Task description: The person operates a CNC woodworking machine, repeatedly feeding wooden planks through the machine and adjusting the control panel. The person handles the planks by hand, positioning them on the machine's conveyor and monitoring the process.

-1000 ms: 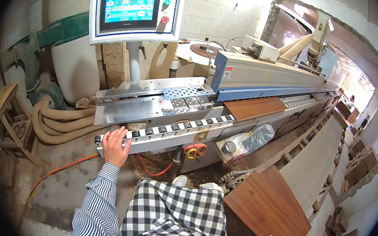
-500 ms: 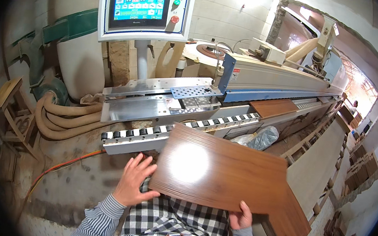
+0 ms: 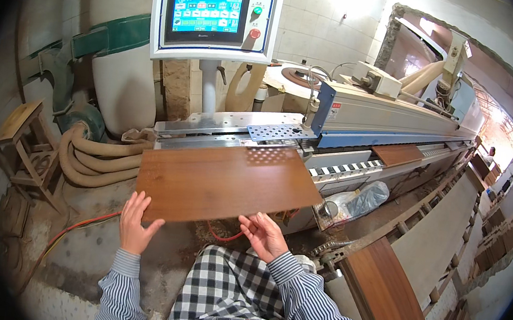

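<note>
A brown wood-grain panel (image 3: pixel 217 184) lies across the near front of the edge machine's steel infeed table (image 3: pixel 203 136), hiding much of its roller strip (image 3: pixel 342 168). My left hand (image 3: pixel 139 223) grips the panel's left near corner, thumb at the near edge and fingers along the end. My right hand (image 3: pixel 264 238) is palm up at the near edge, its curled fingers holding the board from below. Above stands a control panel (image 3: pixel 206 19) with a screen and green and red buttons.
A conveyor (image 3: pixel 428 235) at right carries another brown board (image 3: pixel 383 289). At left are a wooden stool (image 3: pixel 26 150), thick hoses (image 3: pixel 93 160) and a red cable (image 3: pixel 77 226). Stacked boards (image 3: pixel 495 251) line the right side. A person (image 3: pixel 489 158) is in the far doorway.
A panel has been lifted from the stack on the right and carried leftward over to the infeed. My left hand left the roller strip and now grips that panel, as does my right.
</note>
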Demonstrator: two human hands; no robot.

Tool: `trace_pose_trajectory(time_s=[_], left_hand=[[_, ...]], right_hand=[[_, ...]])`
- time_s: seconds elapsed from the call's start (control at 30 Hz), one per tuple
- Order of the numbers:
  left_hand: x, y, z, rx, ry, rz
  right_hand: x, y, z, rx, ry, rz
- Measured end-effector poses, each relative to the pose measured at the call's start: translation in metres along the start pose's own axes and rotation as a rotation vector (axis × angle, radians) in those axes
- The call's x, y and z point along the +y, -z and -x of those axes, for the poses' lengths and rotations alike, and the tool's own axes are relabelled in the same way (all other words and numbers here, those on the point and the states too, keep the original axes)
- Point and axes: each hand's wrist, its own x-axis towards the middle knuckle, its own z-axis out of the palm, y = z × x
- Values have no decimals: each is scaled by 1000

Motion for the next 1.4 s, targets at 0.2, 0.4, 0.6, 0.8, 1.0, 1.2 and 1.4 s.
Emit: trace_pose_trajectory(time_s=[0.2,0.4,0.6,0.8,1.0,1.2,1.4], left_hand=[[-17,-27,-43,13,53,28],[-20,-35,-58,-9,77,22],[-16,-35,-56,-29,122,-47],[-29,-28,-48,-10,175,28],[-38,-26,-45,-16,204,147],[-41,-26,-44,4,179,164],[-36,-22,-47,-15,195,176]], right_hand=[[-23,25,58,-20,31,309],[-4,98,155,207,296,1742],[35,134,203,273,417,2199],[35,137,201,323,434,2138],[35,137,201,328,469,2127],[33,135,202,310,474,2111],[33,135,201,312,488,2124]])
